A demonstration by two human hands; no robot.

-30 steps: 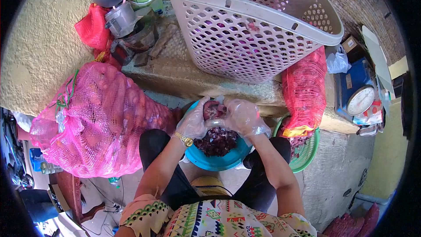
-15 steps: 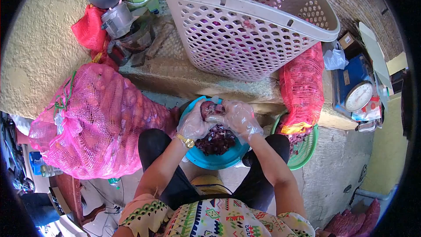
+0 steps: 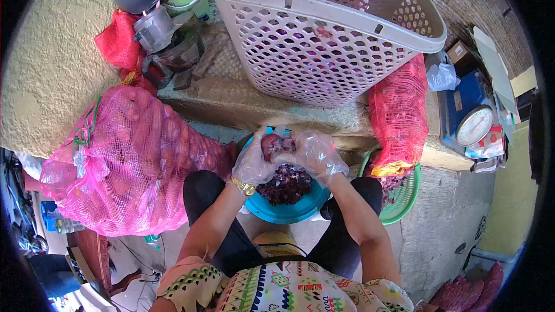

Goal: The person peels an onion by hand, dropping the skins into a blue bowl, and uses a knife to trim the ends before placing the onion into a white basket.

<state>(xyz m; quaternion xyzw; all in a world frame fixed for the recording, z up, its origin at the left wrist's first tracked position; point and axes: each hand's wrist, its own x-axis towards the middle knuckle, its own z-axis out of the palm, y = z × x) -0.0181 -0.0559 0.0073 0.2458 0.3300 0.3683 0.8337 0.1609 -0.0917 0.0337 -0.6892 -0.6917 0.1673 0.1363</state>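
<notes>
Both hands wear clear plastic gloves and meet above a blue basin (image 3: 269, 212) between the knees. My left hand (image 3: 254, 162) is closed around a red onion (image 3: 276, 147) with patchy, partly peeled skin. On the onion's other side, my right hand (image 3: 315, 153) presses curled fingers against it; whether a small blade is among those fingers cannot be made out. Dark purple onion skins (image 3: 284, 186) are heaped in the basin below.
A pink mesh sack of onions (image 3: 133, 162) bulges at left. A tall perforated basket (image 3: 324, 40) stands on the ledge ahead. At right are a red mesh sack (image 3: 398, 115), a green basket (image 3: 409, 199) and a dial scale (image 3: 474, 126).
The onion has turned slightly in my left hand and shifted a little left. My right fingers have moved slightly on its side. The surroundings look the same.
</notes>
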